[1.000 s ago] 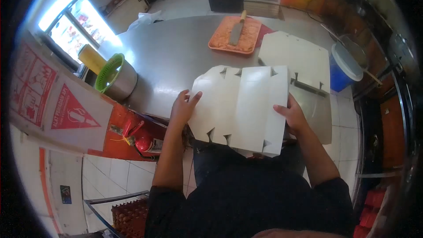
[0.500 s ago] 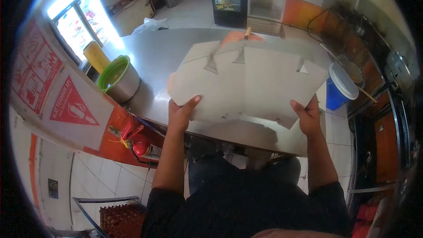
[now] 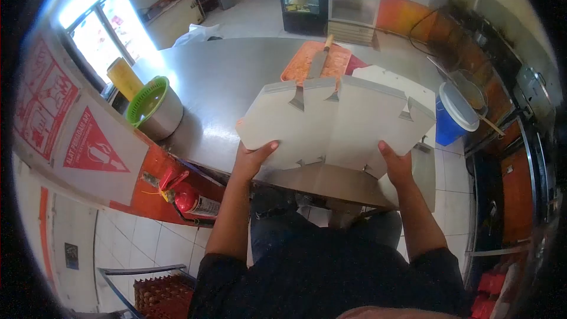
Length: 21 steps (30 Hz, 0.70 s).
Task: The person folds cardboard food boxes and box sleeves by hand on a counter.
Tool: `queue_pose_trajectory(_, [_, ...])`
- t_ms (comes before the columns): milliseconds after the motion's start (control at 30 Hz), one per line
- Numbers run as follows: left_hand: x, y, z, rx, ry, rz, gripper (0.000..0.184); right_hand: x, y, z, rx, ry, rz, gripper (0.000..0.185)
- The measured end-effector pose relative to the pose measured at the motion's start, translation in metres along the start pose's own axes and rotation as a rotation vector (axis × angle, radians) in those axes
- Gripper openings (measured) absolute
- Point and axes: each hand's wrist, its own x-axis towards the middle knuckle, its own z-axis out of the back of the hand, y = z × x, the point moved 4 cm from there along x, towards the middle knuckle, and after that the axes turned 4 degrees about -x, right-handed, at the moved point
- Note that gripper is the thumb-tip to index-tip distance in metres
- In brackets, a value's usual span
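A pale cardboard sheet (image 3: 331,121) with creases and cut notches is held over the metal table, its far edge flap bent. My left hand (image 3: 253,158) grips its left near corner, the thumb on top and the fingers hidden beneath. At the right side my right hand (image 3: 397,165) holds the same sheet, thumb on its face. Behind it another white cardboard piece (image 3: 393,77) lies on the table. An orange tray (image 3: 301,61) with a wooden-handled spatula (image 3: 319,62) sits beyond the sheet, partly covered by it.
On the left of the metal table (image 3: 207,88) stand a pot (image 3: 168,119) with a green basket (image 3: 146,101) and a yellow cylinder (image 3: 126,78). A blue bucket (image 3: 452,123) with a white lid is at the right. A red extinguisher (image 3: 188,198) hangs near the left front.
The sheet has swung from lying nearly flat to a bent, tilted pose, and has lowered slightly since half a second ago. More of the orange tray shows again. Both hands keep hold.
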Motion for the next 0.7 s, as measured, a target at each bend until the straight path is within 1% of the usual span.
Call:
queue_pose_trajectory(100, [-0.005,-0.020,-0.011,0.108,-0.038,-0.006,0.042,0.000,0.001,-0.001,-0.011,0.026,0.019,0.044])
queue_pose_trajectory(200, [-0.004,-0.023,-0.012,0.258,-0.062,-0.036,0.035,0.002,0.004,-0.003,-0.046,0.003,0.033,0.044])
queue_pose_trajectory(333, [-0.017,-0.027,-0.024,0.301,-0.157,0.028,0.032,0.006,0.009,0.000,-0.162,-0.003,0.040,0.043])
queue_pose_trajectory(400, [-0.025,-0.036,-0.031,0.347,-0.199,0.025,0.033,0.005,0.013,0.002,-0.115,-0.015,0.047,0.042])
queue_pose_trajectory(500, [-0.026,-0.033,-0.030,0.190,-0.224,-0.110,0.033,0.006,0.017,0.000,-0.116,-0.055,0.066,0.042])
queue_pose_trajectory(600, [-0.024,-0.029,-0.033,0.335,-0.232,0.150,0.035,0.003,0.012,0.001,-0.112,-0.050,0.016,0.042])
queue_pose_trajectory(700, [-0.026,-0.035,-0.035,0.238,-0.223,-0.015,0.037,0.006,0.013,-0.001,-0.053,-0.035,0.039,0.044])
